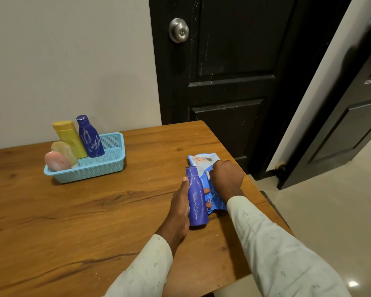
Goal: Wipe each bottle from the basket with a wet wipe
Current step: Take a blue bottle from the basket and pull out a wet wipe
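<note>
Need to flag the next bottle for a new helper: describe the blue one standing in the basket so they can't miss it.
On the wooden table, find the light-blue mesh basket near the wall. The blue bottle stands upright in it, right of the yellow bottle. It is the only dark blue, white-smeared one there; its twin is in the left hand.

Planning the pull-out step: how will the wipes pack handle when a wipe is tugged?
The wipes pack looks like soft crinkled film, so probably floppy and light. It would likely slide or lift on the smooth table unless pinned. The left hand grips the blue bottle, so it's busy.
</note>
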